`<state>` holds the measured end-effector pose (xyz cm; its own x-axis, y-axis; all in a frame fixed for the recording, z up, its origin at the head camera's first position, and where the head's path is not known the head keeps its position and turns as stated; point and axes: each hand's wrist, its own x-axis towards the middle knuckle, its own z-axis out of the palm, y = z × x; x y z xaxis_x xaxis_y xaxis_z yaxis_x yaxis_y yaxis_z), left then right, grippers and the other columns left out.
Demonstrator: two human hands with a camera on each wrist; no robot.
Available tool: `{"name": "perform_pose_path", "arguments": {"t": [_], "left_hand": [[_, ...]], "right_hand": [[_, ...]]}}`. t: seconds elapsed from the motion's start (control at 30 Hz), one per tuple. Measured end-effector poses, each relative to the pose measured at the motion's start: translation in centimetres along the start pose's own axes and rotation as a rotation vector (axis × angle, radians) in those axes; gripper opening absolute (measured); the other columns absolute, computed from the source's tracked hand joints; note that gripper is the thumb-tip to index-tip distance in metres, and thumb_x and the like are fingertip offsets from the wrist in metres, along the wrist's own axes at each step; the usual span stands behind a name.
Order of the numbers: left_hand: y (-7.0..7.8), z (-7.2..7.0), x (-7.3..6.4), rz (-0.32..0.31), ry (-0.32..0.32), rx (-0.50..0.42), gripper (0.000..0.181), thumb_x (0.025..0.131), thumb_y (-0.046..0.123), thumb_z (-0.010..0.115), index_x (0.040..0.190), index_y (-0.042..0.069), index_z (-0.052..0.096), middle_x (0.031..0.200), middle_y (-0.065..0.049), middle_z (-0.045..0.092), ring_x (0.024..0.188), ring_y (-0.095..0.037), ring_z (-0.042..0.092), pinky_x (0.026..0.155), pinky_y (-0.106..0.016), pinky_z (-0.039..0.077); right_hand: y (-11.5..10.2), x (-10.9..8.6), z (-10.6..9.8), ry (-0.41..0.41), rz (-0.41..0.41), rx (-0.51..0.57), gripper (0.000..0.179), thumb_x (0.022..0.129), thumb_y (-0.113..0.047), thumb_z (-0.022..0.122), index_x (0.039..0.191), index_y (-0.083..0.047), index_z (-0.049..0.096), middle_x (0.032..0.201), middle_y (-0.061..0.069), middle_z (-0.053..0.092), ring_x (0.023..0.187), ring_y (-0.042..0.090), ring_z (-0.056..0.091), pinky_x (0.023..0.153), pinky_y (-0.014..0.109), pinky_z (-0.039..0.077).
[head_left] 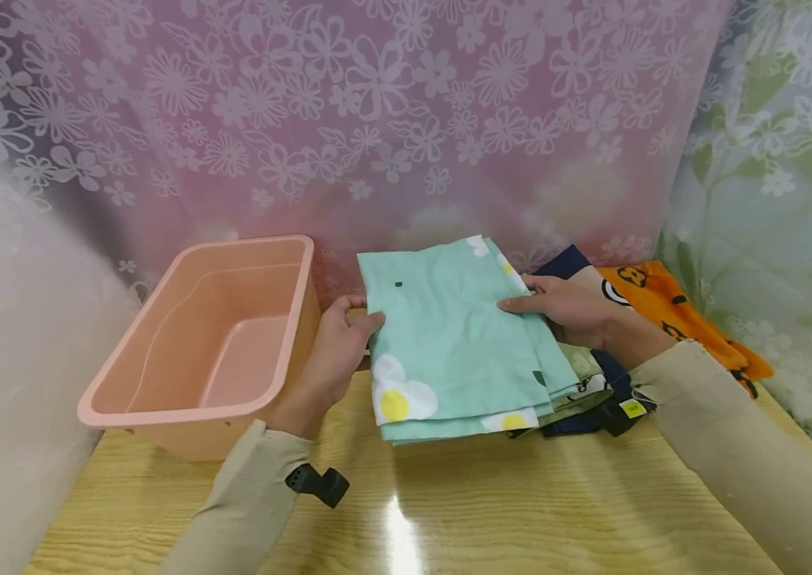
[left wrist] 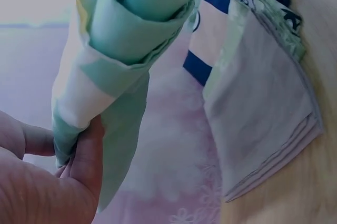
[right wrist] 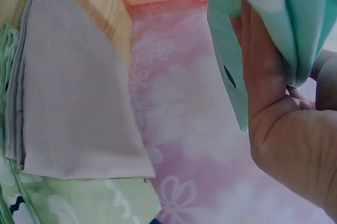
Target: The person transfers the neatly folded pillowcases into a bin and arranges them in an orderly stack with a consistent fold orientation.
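Note:
A folded mint-green cloth with white and yellow flowers is held up over the table between both hands. My left hand pinches its left edge, and the left wrist view shows the cloth bunched against my thumb. My right hand grips the right edge, and in the right wrist view the cloth lies over my fingers. Under it lies a pile of folded cloths, with a pale grey one on top.
An empty pink plastic tub stands on the wooden table to the left of the cloth. An orange patterned cloth lies at the back right. Flowered curtains hang close behind, and a white surface closes the left side.

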<state>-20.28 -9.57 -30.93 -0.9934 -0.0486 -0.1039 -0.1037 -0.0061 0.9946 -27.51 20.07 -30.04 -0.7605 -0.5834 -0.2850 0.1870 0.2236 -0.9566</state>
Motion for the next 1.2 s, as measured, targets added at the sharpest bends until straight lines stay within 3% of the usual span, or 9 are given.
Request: {"name": "perform_pose_path", "arguments": {"t": [0.37, 0.63, 0.87, 1.07, 1.2], "left_hand": [[3.5, -1.5, -0.1, -0.004, -0.064, 0.116, 0.038, 0.098, 0.014, 0.053, 0.132, 0.003, 0.041, 0.121, -0.015, 0.055, 0.097, -0.029, 0.061, 0.075, -0.04, 0.055], [5.4, -2.8, 0.2, -0.001, -0.113, 0.182, 0.04, 0.099, 0.011, 0.052, 0.136, 0.001, 0.038, 0.123, -0.015, 0.055, 0.091, -0.023, 0.061, 0.069, -0.033, 0.055], [6.9, -5.0, 0.5, -0.018, -0.181, 0.216, 0.045, 0.099, 0.014, 0.051, 0.139, 0.002, 0.035, 0.126, -0.013, 0.051, 0.091, -0.021, 0.063, 0.07, -0.032, 0.055], [7.7, -6.6, 0.4, -0.004, -0.232, 0.227, 0.043, 0.099, 0.014, 0.05, 0.138, 0.003, 0.035, 0.119, -0.015, 0.053, 0.088, -0.019, 0.065, 0.073, -0.033, 0.055], [8.1, -7.8, 0.3, 0.009, -0.269, 0.222, 0.04, 0.099, 0.013, 0.05, 0.136, 0.003, 0.039, 0.114, -0.011, 0.058, 0.088, -0.019, 0.066, 0.074, -0.034, 0.055]], "right_hand": [[-3.3, -1.5, 0.9, 0.038, -0.032, -0.066, 0.057, 0.099, -0.024, 0.056, 0.145, -0.005, 0.03, 0.118, 0.015, 0.058, 0.097, 0.03, 0.065, 0.082, 0.047, 0.052], [-5.4, -1.8, 1.5, 0.026, -0.032, -0.112, 0.057, 0.097, -0.025, 0.059, 0.144, -0.007, 0.032, 0.116, 0.018, 0.06, 0.094, 0.034, 0.066, 0.078, 0.05, 0.053], [-6.8, -1.2, 2.8, 0.032, -0.014, -0.152, 0.052, 0.097, -0.024, 0.058, 0.142, -0.008, 0.037, 0.117, 0.019, 0.058, 0.093, 0.034, 0.066, 0.077, 0.048, 0.054], [-7.8, -0.6, 4.0, 0.036, -0.025, -0.208, 0.047, 0.098, -0.021, 0.055, 0.141, -0.01, 0.038, 0.116, 0.018, 0.06, 0.093, 0.033, 0.066, 0.075, 0.047, 0.055], [-8.2, -0.3, 5.0, 0.043, -0.053, -0.191, 0.045, 0.098, -0.02, 0.055, 0.14, -0.009, 0.04, 0.115, 0.018, 0.061, 0.091, 0.033, 0.066, 0.073, 0.046, 0.055]]}}
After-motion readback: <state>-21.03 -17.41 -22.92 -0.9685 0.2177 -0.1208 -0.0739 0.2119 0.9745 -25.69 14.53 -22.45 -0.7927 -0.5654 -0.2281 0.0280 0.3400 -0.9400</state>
